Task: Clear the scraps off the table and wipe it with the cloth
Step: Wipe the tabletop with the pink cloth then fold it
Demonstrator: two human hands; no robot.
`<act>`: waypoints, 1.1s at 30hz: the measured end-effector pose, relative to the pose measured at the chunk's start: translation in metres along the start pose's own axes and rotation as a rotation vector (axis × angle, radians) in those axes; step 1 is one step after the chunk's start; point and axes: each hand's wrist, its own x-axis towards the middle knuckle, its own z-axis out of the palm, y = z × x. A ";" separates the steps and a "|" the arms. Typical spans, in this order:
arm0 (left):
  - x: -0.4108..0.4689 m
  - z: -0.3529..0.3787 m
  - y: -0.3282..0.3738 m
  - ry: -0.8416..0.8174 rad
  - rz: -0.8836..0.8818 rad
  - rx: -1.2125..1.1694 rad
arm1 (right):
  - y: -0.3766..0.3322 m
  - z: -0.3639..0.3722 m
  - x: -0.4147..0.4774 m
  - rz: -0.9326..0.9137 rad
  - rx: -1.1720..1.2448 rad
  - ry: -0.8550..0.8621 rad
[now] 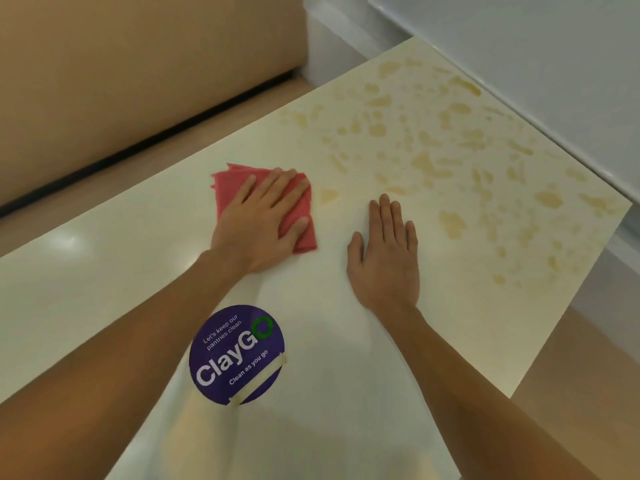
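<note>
Wiping looks underway, judging by the layout: no loose scraps show on the surface [104, 271], and the folded red cloth [227, 183] lies at centre frame under the left hand [256, 220], whose grip is spread flat and presses down on it, not pinching. The right hand [386, 258] rests beside it, fingers straight and close together, holding nothing. Yellowish blotches [450, 223] cover the upper right half; stain or pattern, I cannot tell. If stain, most wiping remains. 1 purple round sticker [237, 355] sits lower centre; a tan bench [138, 81] fills the upper left, a pale wall [519, 46] the upper right.
</note>
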 end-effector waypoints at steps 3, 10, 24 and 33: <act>0.027 -0.006 -0.024 -0.015 -0.161 -0.007 | -0.001 0.001 0.000 0.007 0.008 0.014; 0.008 0.006 0.033 -0.001 -0.031 -0.002 | 0.006 0.000 0.000 -0.027 0.069 0.021; 0.089 -0.008 -0.015 -0.033 -0.300 -0.036 | 0.042 -0.003 0.025 -0.062 0.043 0.034; 0.036 -0.011 -0.045 -0.003 -0.172 -0.011 | 0.040 -0.002 0.027 -0.052 0.019 0.040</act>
